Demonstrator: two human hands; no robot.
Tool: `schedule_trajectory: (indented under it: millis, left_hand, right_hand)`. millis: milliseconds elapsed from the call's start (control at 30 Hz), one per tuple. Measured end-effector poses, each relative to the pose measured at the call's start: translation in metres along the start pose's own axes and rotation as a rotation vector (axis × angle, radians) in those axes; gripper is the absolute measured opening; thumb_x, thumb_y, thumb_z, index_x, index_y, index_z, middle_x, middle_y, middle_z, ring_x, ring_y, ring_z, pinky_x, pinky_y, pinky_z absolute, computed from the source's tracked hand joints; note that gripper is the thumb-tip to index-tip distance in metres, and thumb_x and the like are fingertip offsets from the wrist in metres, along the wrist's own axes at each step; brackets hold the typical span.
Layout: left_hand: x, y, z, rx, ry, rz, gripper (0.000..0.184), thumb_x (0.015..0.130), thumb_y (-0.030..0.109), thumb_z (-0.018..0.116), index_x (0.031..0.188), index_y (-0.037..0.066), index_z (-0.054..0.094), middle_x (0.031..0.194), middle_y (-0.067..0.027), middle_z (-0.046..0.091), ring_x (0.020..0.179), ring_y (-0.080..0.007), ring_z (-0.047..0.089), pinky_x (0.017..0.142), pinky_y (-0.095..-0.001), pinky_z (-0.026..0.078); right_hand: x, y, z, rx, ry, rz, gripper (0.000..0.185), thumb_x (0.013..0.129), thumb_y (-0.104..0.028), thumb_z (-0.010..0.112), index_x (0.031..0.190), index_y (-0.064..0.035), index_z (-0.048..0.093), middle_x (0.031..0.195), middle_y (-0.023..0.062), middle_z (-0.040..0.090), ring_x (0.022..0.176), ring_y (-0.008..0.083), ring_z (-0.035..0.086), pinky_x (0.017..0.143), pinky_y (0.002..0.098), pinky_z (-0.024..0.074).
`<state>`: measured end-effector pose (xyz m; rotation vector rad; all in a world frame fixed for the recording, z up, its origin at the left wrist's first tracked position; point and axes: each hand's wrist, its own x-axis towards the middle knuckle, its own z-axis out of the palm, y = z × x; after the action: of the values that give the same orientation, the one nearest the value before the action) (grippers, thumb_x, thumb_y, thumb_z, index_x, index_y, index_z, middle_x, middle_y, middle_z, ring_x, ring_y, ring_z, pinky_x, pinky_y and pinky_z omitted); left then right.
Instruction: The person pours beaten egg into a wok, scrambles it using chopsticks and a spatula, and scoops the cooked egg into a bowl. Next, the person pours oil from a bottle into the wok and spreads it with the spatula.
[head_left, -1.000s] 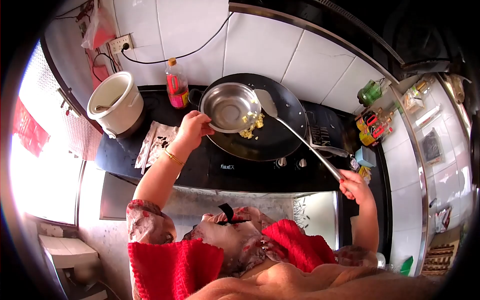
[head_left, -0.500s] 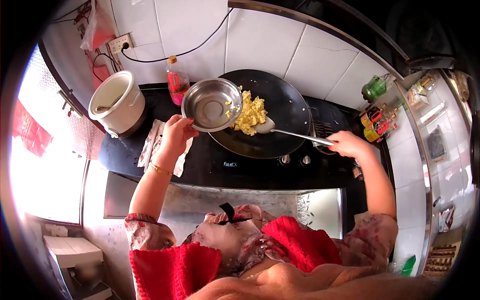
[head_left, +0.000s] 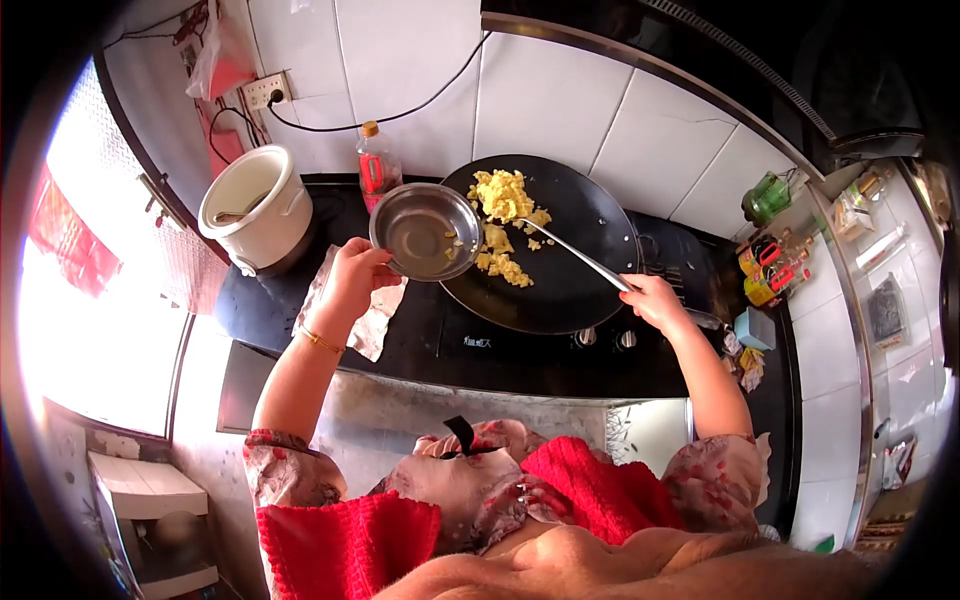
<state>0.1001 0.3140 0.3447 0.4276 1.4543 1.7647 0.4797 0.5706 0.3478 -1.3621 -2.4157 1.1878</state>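
My left hand (head_left: 358, 280) grips the near left rim of a steel bowl (head_left: 415, 232), which is held above the left edge of a black wok (head_left: 590, 270). A few yellow bits cling inside the bowl. Scrambled egg (head_left: 502, 195) lies in the left part of the wok, with smaller pieces nearer me. In my right hand (head_left: 652, 298) is the long handle of a metal spatula (head_left: 585, 256). Its blade is at the egg, mostly hidden by it.
A white pot (head_left: 257, 208) and a sauce bottle (head_left: 378, 165) stand left of the wok. A crumpled sheet (head_left: 375, 318) lies by my left hand. To the right are a light-blue box (head_left: 754, 328), bottles (head_left: 775, 268) and a green bottle (head_left: 767, 198).
The egg, first mostly in the bowl's shadow, now shows in the wok, spread and pushed toward its back left. The spatula has dipped into the wok, and the bowl has moved left from over it.
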Motion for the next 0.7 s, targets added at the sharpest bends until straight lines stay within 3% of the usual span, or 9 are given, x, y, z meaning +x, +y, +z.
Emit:
schedule_trajectory:
  millis: [100, 233, 333, 467, 500, 700]
  left_hand:
    - [0.008, -0.001, 0.009, 0.042, -0.014, -0.027, 0.012, 0.081, 0.003, 0.057, 0.087, -0.001, 0.048, 0.077, -0.0148, 0.059, 0.061, -0.0252, 0.062, 0.057, -0.0342, 0.055]
    - [0.033, -0.017, 0.024, 0.056, -0.055, -0.05, 0.014, 0.08, 0.002, 0.057, 0.087, -0.005, 0.047, 0.074, -0.0156, 0.057, 0.058, -0.0274, 0.062, 0.058, -0.0358, 0.057]
    - [0.046, -0.022, 0.044, 0.054, -0.088, -0.082, 0.015, 0.079, 0.002, 0.058, 0.087, -0.006, 0.047, 0.079, -0.0171, 0.057, 0.061, -0.0286, 0.062, 0.058, -0.0363, 0.057]
    - [0.065, -0.035, 0.072, -0.06, -0.117, -0.092, 0.017, 0.079, 0.0, 0.057, 0.091, -0.006, 0.047, 0.081, -0.0173, 0.057, 0.065, -0.0292, 0.063, 0.059, -0.0366, 0.057]
    - [0.067, -0.037, 0.078, -0.075, -0.114, -0.103, 0.018, 0.079, 0.0, 0.057, 0.091, -0.006, 0.046, 0.081, -0.0172, 0.057, 0.065, -0.029, 0.062, 0.059, -0.0366, 0.057]
    - [0.074, -0.055, 0.09, -0.093, -0.054, -0.15, 0.01, 0.081, 0.0, 0.053, 0.088, -0.006, 0.05, 0.08, -0.0146, 0.057, 0.066, -0.0256, 0.061, 0.061, -0.0371, 0.057]
  right_hand:
    - [-0.014, -0.004, -0.018, -0.014, 0.064, -0.076, 0.037, 0.08, -0.014, 0.064, 0.117, -0.0081, 0.06, 0.064, 0.0022, 0.057, 0.054, 0.0096, 0.05, 0.051, 0.0261, 0.0408]
    - [-0.047, -0.031, -0.042, -0.101, 0.136, -0.119, 0.04, 0.08, -0.015, 0.063, 0.118, -0.0052, 0.058, 0.072, 0.0109, 0.062, 0.059, 0.0123, 0.054, 0.058, 0.0275, 0.0443]
    - [-0.076, -0.054, -0.05, -0.246, 0.221, -0.184, 0.039, 0.081, -0.016, 0.061, 0.119, -0.0079, 0.058, 0.076, 0.0157, 0.064, 0.062, 0.0203, 0.061, 0.061, 0.0309, 0.0479]
    - [-0.102, -0.065, -0.041, -0.594, 0.423, -0.41, 0.037, 0.082, -0.016, 0.059, 0.119, -0.0144, 0.057, 0.076, 0.0148, 0.062, 0.069, 0.0339, 0.061, 0.063, 0.0412, 0.0505]
    - [-0.11, -0.071, -0.038, -0.737, 0.445, -0.392, 0.038, 0.082, -0.016, 0.06, 0.12, -0.0155, 0.057, 0.07, 0.0122, 0.057, 0.062, 0.0328, 0.06, 0.059, 0.0421, 0.0494]
    - [-0.128, -0.069, -0.035, -1.116, 0.599, -0.497, 0.051, 0.077, -0.01, 0.06, 0.127, -0.0163, 0.052, 0.074, 0.008, 0.048, 0.067, 0.0257, 0.056, 0.063, 0.0352, 0.0488]
